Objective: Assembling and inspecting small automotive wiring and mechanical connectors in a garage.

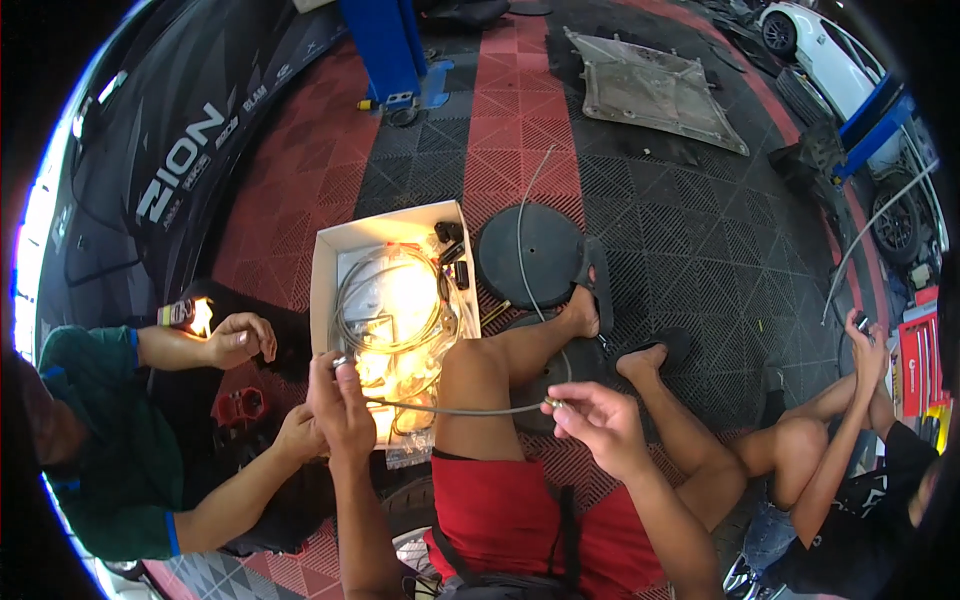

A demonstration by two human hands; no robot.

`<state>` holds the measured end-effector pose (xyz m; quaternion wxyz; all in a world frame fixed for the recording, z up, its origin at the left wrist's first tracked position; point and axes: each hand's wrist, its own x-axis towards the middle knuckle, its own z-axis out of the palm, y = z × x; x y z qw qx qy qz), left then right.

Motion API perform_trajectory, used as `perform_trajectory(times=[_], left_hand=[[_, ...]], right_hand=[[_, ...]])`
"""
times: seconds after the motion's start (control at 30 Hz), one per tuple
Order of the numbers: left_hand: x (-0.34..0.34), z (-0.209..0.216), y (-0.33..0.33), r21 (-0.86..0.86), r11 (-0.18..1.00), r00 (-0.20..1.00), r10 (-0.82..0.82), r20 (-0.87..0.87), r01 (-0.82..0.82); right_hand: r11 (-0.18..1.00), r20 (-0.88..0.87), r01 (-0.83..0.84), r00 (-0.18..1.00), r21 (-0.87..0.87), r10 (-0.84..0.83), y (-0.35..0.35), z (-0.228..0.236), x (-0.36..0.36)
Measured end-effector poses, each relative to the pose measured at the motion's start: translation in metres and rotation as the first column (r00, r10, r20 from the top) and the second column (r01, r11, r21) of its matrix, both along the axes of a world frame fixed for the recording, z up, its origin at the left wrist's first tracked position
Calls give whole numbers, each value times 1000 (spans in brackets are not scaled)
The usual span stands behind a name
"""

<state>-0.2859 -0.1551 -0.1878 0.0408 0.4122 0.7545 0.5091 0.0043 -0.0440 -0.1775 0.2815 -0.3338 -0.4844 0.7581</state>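
A thin grey braided hose stretches between my hands above my lap. My left hand is closed around one part of it, with a small shiny metal piece showing at the fingertips. The other part ends at a small brass-coloured fitting, pinched by the thumb and fingers of my right hand. Beyond my left hand stands an open white cardboard box. Coiled hoses and clear plastic bags lie in it under a bright glare. A second length of grey hose rises past my leg; whether it joins mine is unclear.
At the left, a person in a green shirt has one hand against my left hand. On the right another person holds a hose. Round black discs, a flat panel and a blue post stand farther off.
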Motion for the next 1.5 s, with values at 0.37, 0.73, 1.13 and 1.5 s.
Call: perform_trajectory(times=[0.37, 0.73, 1.13, 1.5], left_hand=[[-89, 1, -33, 104, 982, 964, 174, -202, -156], [-145, 5, -47, 265, 963, 963, -28, 268, -46], [44, -17, -21, -66, 975, 882, -218, -418, 210], [185, -146, 70, -895, 394, 560, -799, -221, 210]], right_hand=[[923, -9, 342, 937, -173, -349, -58, -44, 136], [820, -100, 539, 820, -194, -563, -119, -60, 203], [778, -134, 587, 772, -224, -621, -153, -67, 235], [760, -145, 599, 753, -251, -642, -188, -47, 233]])
